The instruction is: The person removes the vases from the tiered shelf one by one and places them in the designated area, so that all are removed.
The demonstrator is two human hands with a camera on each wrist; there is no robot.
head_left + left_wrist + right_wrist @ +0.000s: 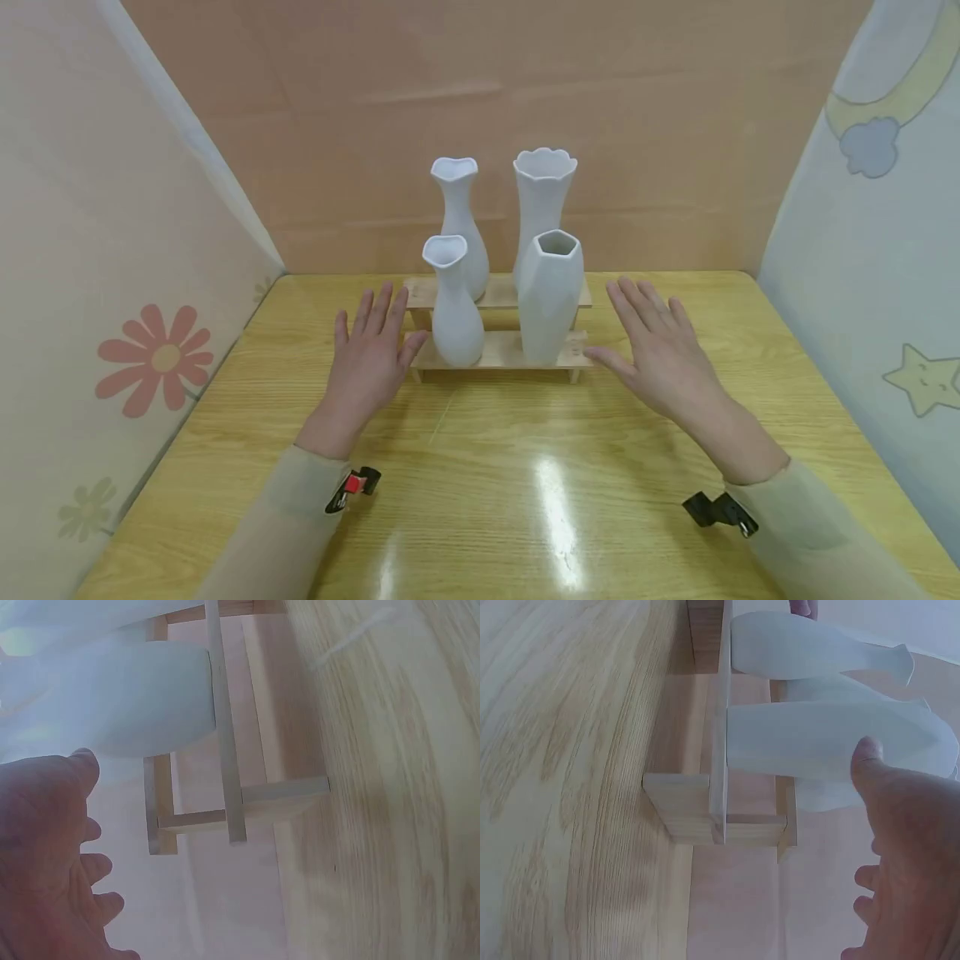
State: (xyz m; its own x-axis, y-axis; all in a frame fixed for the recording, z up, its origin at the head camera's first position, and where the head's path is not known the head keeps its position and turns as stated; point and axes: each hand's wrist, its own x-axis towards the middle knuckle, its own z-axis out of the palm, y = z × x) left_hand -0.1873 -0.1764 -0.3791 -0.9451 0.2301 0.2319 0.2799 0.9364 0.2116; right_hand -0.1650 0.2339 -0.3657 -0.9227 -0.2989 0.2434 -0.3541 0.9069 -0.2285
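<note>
Two white vases stand on the lower step of a small wooden stand (495, 360): a narrow-necked vase (457, 325) at left and a faceted vase (551, 300) with a five-sided mouth at right. Behind them, on the upper step, are a taller wavy-rimmed vase (468, 242) and a scallop-rimmed vase (542, 200). My left hand (367, 358) is spread flat beside the stand's left end, holding nothing. At the right end my right hand (663, 358) is likewise spread, its thumb nearest the lower step. The right wrist view shows that thumb overlapping the faceted vase (802, 739).
The stand is on a wood-grain table (480, 467) near its back edge. An orange-brown backdrop (360, 125) rises behind. Side panels carry a red flower (167, 358) at left and a yellow star (926, 379) at right. Each sleeve cuff has a small black device.
</note>
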